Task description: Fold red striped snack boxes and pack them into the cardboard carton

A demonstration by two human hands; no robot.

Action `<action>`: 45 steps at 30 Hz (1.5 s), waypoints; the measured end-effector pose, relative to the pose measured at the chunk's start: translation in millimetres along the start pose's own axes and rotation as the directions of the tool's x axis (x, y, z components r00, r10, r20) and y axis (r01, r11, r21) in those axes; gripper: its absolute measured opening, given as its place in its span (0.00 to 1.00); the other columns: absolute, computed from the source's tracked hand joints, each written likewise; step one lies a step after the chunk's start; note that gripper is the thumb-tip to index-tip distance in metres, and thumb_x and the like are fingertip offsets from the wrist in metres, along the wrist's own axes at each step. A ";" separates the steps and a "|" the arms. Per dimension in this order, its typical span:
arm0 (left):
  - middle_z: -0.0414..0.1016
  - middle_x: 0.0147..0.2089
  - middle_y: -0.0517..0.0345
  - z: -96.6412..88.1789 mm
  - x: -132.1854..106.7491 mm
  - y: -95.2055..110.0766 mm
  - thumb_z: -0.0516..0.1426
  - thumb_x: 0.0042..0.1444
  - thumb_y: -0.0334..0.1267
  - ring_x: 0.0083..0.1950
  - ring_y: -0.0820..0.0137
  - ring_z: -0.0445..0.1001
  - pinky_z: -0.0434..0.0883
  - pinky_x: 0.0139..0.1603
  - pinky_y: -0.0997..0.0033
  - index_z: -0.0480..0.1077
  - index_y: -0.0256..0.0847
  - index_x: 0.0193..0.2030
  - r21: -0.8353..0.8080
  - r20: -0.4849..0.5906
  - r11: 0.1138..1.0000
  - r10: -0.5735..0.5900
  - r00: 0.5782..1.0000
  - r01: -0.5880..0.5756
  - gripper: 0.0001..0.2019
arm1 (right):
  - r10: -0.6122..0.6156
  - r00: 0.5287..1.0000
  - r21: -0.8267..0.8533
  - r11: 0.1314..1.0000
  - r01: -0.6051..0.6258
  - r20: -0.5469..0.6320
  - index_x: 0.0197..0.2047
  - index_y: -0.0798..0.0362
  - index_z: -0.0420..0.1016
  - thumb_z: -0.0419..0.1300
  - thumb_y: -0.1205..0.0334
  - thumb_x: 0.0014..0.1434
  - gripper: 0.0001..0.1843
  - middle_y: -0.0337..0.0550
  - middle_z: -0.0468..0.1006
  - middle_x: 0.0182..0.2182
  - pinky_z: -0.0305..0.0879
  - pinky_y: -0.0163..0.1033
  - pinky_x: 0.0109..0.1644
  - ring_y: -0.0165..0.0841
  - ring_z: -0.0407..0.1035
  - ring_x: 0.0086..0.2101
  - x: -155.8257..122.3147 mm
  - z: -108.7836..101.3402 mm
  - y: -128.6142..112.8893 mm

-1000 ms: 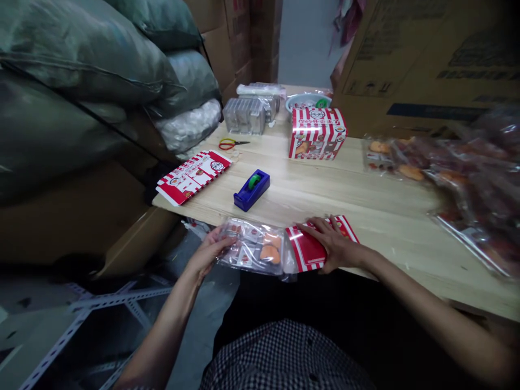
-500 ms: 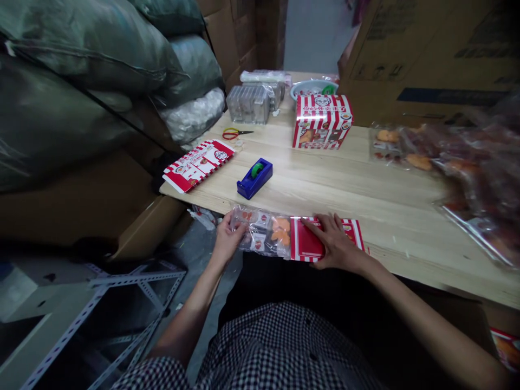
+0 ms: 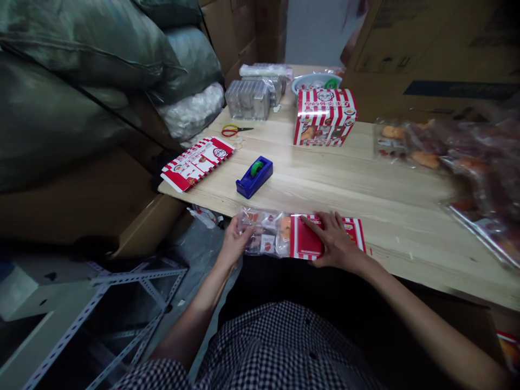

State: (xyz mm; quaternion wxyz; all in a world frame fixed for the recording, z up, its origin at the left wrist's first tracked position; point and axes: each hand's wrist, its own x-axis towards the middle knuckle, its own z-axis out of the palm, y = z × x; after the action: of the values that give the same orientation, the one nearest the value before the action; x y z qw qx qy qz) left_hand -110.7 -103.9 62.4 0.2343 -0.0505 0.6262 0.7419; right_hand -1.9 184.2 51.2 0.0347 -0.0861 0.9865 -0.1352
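My left hand [image 3: 235, 240] pinches the left end of a clear plastic pack [image 3: 266, 233] holding orange and dark toy food pieces. The pack's right end lies inside the open end of a flat red-and-white striped box [image 3: 303, 241] at the table's front edge. My right hand [image 3: 335, 241] lies over that box with fingers spread, pressing it flat on the table. Just beyond the pack is a blue tape dispenser [image 3: 254, 177] with a green roll.
Another flat striped carton [image 3: 198, 163] lies at the left table edge near yellow-handled scissors [image 3: 235, 130]. Farther back stand an upright striped box [image 3: 325, 118], clear plastic cases [image 3: 247, 100] and a pale basin [image 3: 298, 82]. Bagged packs [image 3: 467, 162] pile up on the right.
My left hand has moved right, and the plastic pack has slid deeper into the flat box. Fewer orange pieces show outside. My right hand stays on the box.
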 end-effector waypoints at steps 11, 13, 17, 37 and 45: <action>0.76 0.57 0.42 41.4 -3.7 -29.8 0.62 0.58 0.45 0.56 0.56 0.75 0.68 0.60 0.54 0.56 0.38 0.70 0.489 0.098 0.843 0.202 0.974 -0.224 0.36 | -0.030 0.995 0.016 0.999 0.032 -0.091 0.74 0.47 0.52 0.73 0.50 0.41 0.60 0.60 0.57 0.64 0.35 0.68 0.70 0.61 0.50 0.65 -0.9 -3.3 -17.0; 0.72 0.62 0.40 38.0 -5.4 -19.1 0.62 0.58 0.47 0.60 0.55 0.73 0.66 0.63 0.54 0.58 0.37 0.70 0.558 0.092 0.778 0.288 0.953 -0.289 0.36 | 0.005 0.993 0.031 1.000 -0.001 -0.119 0.73 0.48 0.52 0.72 0.50 0.43 0.58 0.60 0.57 0.63 0.34 0.68 0.70 0.60 0.50 0.65 -4.5 -8.1 -20.6; 0.79 0.53 0.45 23.9 -13.5 14.2 0.60 0.59 0.48 0.44 0.60 0.79 0.73 0.51 0.59 0.66 0.39 0.66 0.506 0.052 0.812 0.308 0.950 -0.291 0.30 | 0.066 0.981 0.066 0.996 -0.055 -0.181 0.74 0.46 0.49 0.71 0.49 0.45 0.58 0.58 0.56 0.64 0.32 0.68 0.71 0.58 0.51 0.65 -14.7 -17.3 -37.7; 0.62 0.70 0.46 57.3 -79.2 27.6 0.61 0.61 0.44 0.67 0.57 0.66 0.66 0.65 0.55 0.53 0.47 0.73 0.218 0.429 0.892 0.278 0.860 -0.397 0.36 | 0.610 0.556 0.490 0.790 -0.369 -0.565 0.76 0.42 0.35 0.75 0.40 0.39 0.73 0.56 0.51 0.63 0.56 0.69 0.61 0.59 0.54 0.60 -51.0 0.8 -145.2; 0.77 0.57 0.49 57.6 -79.4 23.5 0.59 0.64 0.43 0.54 0.61 0.75 0.68 0.58 0.61 0.70 0.41 0.61 0.240 0.700 0.921 0.054 0.712 -0.306 0.21 | 0.834 0.550 0.999 0.029 0.038 -0.045 0.66 0.42 0.67 0.52 0.40 0.67 0.28 0.46 0.73 0.59 0.59 0.55 0.65 0.45 0.66 0.58 -98.6 -22.2 -138.4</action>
State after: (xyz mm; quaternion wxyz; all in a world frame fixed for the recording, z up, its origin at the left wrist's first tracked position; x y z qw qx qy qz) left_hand -37.4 -74.2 125.1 0.3778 0.3280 0.6160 0.6085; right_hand 115.2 76.4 114.8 -0.2288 0.3290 0.5725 -0.7152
